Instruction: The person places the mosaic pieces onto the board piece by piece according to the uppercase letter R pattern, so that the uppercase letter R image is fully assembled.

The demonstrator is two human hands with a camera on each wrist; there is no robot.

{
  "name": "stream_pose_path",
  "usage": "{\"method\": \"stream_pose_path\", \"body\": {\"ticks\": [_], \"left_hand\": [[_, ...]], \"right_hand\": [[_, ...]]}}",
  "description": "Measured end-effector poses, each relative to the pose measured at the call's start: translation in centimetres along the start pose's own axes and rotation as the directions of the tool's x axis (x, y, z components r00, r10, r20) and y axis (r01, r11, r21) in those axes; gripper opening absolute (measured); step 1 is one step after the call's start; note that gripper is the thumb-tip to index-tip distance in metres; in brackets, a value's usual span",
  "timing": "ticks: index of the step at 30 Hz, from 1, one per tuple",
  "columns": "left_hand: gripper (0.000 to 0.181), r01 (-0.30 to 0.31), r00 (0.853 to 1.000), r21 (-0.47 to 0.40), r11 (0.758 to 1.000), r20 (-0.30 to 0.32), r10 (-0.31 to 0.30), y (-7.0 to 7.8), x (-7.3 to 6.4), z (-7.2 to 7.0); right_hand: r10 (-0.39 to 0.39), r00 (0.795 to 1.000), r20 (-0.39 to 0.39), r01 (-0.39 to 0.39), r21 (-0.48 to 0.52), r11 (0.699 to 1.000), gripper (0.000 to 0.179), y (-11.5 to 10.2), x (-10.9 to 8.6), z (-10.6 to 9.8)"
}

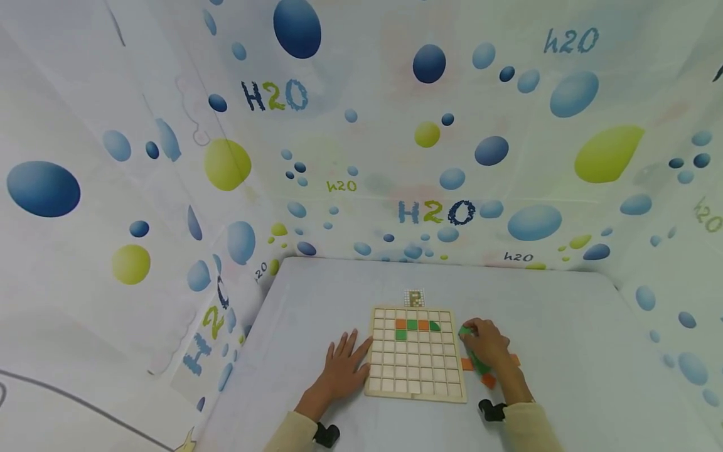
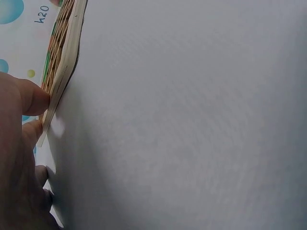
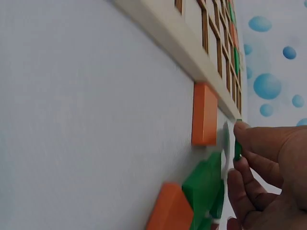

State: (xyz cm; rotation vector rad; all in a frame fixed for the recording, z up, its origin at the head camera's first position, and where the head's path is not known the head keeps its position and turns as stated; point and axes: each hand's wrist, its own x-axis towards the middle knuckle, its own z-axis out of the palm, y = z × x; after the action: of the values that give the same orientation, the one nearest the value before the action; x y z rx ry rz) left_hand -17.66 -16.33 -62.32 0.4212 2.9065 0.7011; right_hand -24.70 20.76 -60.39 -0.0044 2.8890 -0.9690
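Note:
A wooden grid board (image 1: 390, 394) lies on the white table. In its upper cells sit orange and green tiles (image 1: 412, 324), one green piece (image 1: 434, 326) having a curved edge. My left hand (image 1: 341, 367) rests at the board's left side, fingers spread, with thumb and forefinger touching the edge. Right of the board, my right hand (image 1: 487, 342) pinches a small green tile (image 3: 237, 149) between thumb and fingers, just off the table. Its exact shape is partly hidden. Below that hand lie loose green tiles (image 3: 204, 184) and orange tiles (image 3: 204, 115), one orange tile close against the board's edge.
A small pattern card (image 1: 415, 297) lies behind the board's far edge. White fabric walls (image 1: 361, 157) with blue and green spots and H2O lettering enclose the table (image 1: 593, 351). Black wrist straps (image 1: 492, 410) sit at both sleeves.

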Motion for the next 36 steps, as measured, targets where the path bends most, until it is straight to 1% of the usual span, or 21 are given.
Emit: {"method": "stream_pose_path", "body": {"ticks": [5, 10, 16, 19, 23, 31, 34, 36], "left_hand": [[0.057, -0.005, 1.0, 0.006, 1.0, 0.001, 0.005, -0.1, 0.1, 0.1], [0.057, -0.009, 1.0, 0.012, 1.0, 0.002, 0.009, -0.2, 0.1, 0.1], [0.058, -0.001, 1.0, 0.008, 1.0, 0.008, 0.001, -0.1, 0.2, 0.1], [0.058, 0.009, 1.0, 0.009, 1.0, 0.011, -0.009, -0.1, 0.1, 0.3], [0.057, 0.007, 1.0, 0.011, 1.0, 0.003, -0.007, -0.1, 0.1, 0.4], [0.058, 0.013, 1.0, 0.01, 1.0, 0.002, -0.013, 0.1, -0.1, 0.1], [0.057, 0.001, 1.0, 0.002, 1.0, -0.012, -0.001, 0.0, 0.0, 0.3], [0.057, -0.003, 1.0, 0.006, 1.0, -0.011, 0.004, 0.0, 0.1, 0.4]], "right_hand": [[-0.015, 0.999, -0.031, 0.015, 0.025, 1.0, 0.03, -1.6, -0.2, 1.0], [-0.077, 0.997, -0.006, 0.077, 0.04, 0.996, 0.027, -2.6, -0.2, 2.7], [-0.111, 0.994, 0.003, 0.11, 0.086, 0.99, 0.025, -3.3, -0.4, 3.8], [-0.127, 0.992, -0.005, 0.127, 0.096, 0.987, 0.024, -3.6, -0.5, 4.1], [-0.145, 0.989, -0.004, 0.144, 0.112, 0.983, 0.019, -3.8, -0.7, 4.1], [-0.168, 0.986, 0.003, 0.167, 0.117, 0.979, 0.012, -3.8, -0.9, 4.2], [-0.189, 0.982, -0.008, 0.188, 0.101, 0.977, 0.011, -3.7, -1.1, 4.2], [-0.201, 0.979, -0.018, 0.202, 0.083, 0.976, 0.011, -3.7, -1.2, 4.2]]}}
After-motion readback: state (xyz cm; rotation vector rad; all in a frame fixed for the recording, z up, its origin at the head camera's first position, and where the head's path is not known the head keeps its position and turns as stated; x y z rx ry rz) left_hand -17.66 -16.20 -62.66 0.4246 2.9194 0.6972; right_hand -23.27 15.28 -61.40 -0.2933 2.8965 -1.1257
